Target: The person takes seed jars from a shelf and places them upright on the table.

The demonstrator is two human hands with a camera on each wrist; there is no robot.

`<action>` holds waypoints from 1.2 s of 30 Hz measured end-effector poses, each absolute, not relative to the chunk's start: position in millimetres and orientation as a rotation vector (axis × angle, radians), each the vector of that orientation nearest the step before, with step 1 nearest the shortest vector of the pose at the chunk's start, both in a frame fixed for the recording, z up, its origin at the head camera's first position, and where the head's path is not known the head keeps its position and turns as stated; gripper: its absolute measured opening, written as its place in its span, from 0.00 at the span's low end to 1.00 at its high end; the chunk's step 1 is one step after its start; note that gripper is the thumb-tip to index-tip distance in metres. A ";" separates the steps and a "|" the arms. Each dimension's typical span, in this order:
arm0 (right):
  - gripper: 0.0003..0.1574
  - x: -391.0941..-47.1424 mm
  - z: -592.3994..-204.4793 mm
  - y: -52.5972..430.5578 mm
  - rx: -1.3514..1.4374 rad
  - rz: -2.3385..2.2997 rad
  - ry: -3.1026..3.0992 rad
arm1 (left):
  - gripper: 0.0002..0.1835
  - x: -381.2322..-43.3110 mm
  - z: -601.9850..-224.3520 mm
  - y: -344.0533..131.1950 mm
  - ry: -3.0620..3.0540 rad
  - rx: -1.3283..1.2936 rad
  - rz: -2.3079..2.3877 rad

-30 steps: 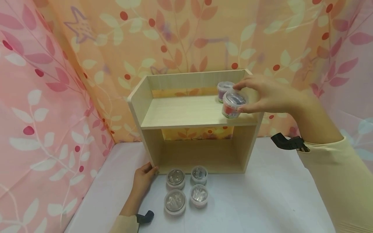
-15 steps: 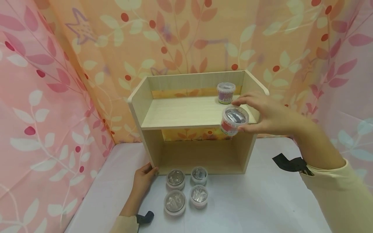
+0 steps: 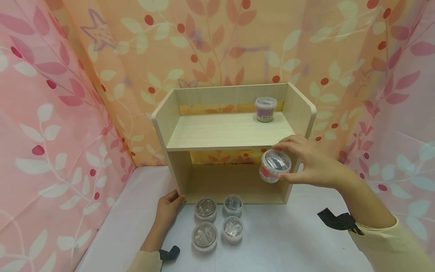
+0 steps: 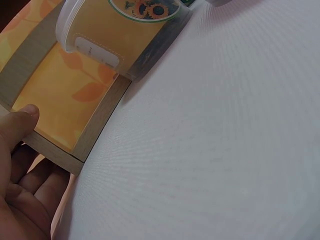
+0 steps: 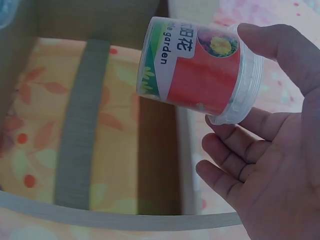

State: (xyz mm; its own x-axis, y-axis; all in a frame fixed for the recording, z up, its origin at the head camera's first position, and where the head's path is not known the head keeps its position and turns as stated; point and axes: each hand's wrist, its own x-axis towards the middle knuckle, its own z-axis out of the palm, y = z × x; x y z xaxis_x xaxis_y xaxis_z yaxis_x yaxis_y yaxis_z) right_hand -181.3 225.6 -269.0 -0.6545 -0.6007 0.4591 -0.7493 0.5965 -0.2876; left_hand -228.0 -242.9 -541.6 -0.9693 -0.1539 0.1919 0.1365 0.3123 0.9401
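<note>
My right hand (image 3: 314,164) pinches a small clear plastic tub (image 3: 273,166) by its lidded rim, in front of the shelf's right side. Its label is red, with a flower picture and the words "little garden" partly covered in the right wrist view, where the tub (image 5: 202,75) lies sideways between thumb and fingers. My left hand (image 3: 167,208) grips the lower left front corner of the small wooden shelf (image 3: 217,148), thumb inside the side panel and fingers outside. Beside that hand, in the left wrist view, stands a yellow-labelled tub (image 4: 112,42) with a sunflower picture.
A purple-labelled tub (image 3: 265,110) stands at the back right of the upper shelf board. Several lidded tubs, among them one tub (image 3: 232,229) at the front right, stand grouped on the white tabletop (image 3: 272,238) before the shelf. Patterned curtains (image 3: 217,41) hang behind and at both sides.
My right hand has lifted the red-labelled tub off the upper board's edge area and brought it forward and down, before the lower compartment. The left hand stays at the shelf's corner.
</note>
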 end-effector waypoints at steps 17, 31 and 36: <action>0.39 -184.7 -346.2 223.0 0.928 0.816 -2.683 | 0.21 -228.9 -544.7 -243.1 -2.339 -0.006 -1.693; 0.39 -188.2 -414.1 221.8 0.835 0.911 -2.731 | 0.22 -227.7 -540.2 -242.3 -2.358 0.029 -1.711; 0.39 -191.6 -437.7 220.5 0.774 0.948 -2.750 | 0.23 -227.0 -540.1 -242.5 -2.361 0.029 -1.730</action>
